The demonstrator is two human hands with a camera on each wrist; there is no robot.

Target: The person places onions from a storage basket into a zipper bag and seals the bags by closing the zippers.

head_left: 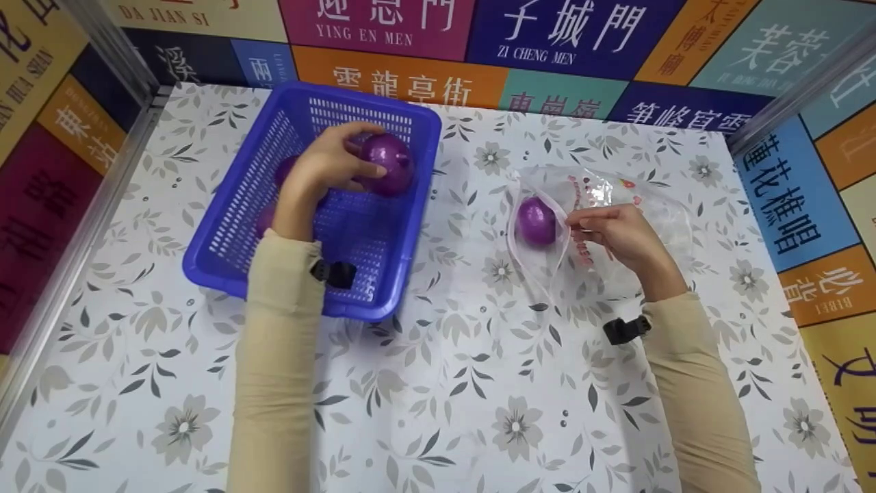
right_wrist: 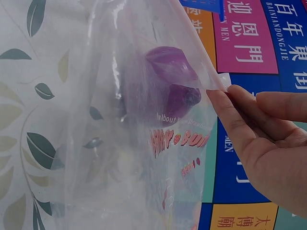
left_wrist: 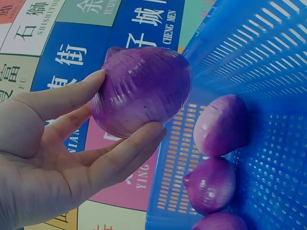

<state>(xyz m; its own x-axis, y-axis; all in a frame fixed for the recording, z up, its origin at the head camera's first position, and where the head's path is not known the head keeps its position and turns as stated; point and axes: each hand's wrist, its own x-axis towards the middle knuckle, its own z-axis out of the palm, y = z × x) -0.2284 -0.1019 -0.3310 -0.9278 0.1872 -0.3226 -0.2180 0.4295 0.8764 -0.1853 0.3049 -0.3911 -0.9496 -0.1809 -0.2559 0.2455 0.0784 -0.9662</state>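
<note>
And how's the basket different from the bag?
The basket is solid blue; the bag is see-through with red printing. The basket's walls have lots of holes, while the bag is a thin, wrinkly sheet. At least three onions lie in the basket; the bag shows just one. Both sit on the flowery table, holding purple onions.

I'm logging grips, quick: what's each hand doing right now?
Left hand: holding a purple onion.
Right hand: pinching the edge of a clear bag.
</note>
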